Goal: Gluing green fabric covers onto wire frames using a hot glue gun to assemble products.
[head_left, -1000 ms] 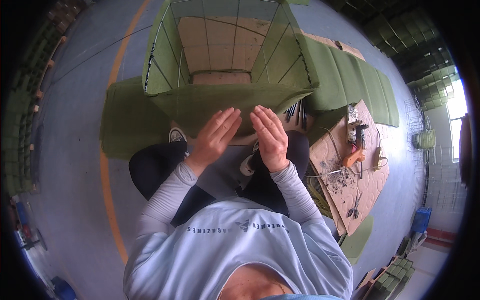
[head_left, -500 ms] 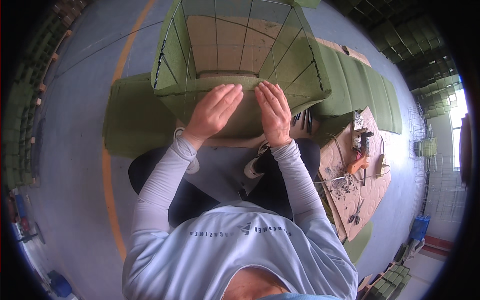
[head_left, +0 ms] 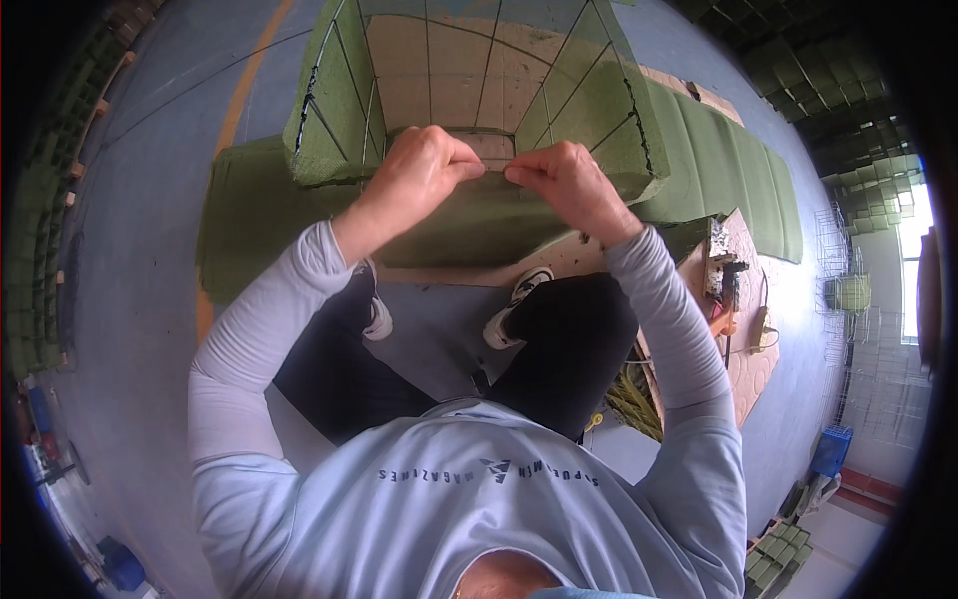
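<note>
In front of my legs stands an open wire frame point(head_left: 429, 75) lined with green felt-like sheet, its side panel point(head_left: 629, 110) edged with black marks. At its near edge my left hand point(head_left: 419, 180) is closed, thumb and fingers pinched together. My right hand point(head_left: 576, 187) mirrors it a short gap away, also in a pinch. Both sets of fingertips meet the upper edge of the front green felt sheet point(head_left: 469, 232), which hangs down toward my shoes. The fingers cover the exact spot they grip.
Green padded pieces point(head_left: 723, 175) lie at the right and another point(head_left: 244, 220) at the left. By my right arm, cardboard point(head_left: 748, 369) carries an orange-handled tool point(head_left: 723, 324), a power strip point(head_left: 716, 245) and cords. Stacked green pieces point(head_left: 883, 195) and wire racks point(head_left: 848, 290) stand farther right.
My hands have gone from flat, outstretched fingers on the front fold to pinches at its edge. My elbows have spread outward, and my right arm now covers part of the cardboard.
</note>
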The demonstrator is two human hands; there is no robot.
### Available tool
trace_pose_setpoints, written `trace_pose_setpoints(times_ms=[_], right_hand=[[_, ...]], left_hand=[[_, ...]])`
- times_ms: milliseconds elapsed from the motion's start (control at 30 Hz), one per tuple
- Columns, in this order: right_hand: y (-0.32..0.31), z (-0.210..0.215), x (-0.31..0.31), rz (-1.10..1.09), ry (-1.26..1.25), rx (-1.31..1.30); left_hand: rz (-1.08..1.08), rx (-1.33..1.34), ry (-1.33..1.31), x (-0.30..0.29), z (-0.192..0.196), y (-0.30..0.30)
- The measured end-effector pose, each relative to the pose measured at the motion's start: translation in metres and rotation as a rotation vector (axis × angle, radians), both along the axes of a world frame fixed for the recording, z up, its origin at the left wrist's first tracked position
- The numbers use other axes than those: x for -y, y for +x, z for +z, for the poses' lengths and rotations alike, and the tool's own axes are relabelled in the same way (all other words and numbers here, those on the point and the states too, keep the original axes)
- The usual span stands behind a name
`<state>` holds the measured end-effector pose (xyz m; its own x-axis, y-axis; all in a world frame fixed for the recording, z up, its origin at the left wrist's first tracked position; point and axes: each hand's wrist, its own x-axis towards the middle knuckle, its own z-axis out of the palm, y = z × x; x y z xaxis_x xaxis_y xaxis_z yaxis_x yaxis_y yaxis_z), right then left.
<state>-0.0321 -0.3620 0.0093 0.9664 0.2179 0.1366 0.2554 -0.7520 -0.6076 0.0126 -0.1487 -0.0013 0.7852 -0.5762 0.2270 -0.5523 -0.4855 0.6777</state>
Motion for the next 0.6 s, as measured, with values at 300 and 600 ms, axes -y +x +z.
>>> trace_pose_setpoints(times_ms=[300, 600], right_hand=[[-0.023, -0.033, -0.015, -0.048, -0.057, 0.797], [-0.019, -0.041, -0.049, -0.079, -0.307, 0.406]], left_hand=[[0.095, 0.901, -0.025, -0.017, -0.022, -0.037], [0.011, 0.598, 0.203, -0.015, -0.027, -0.019]])
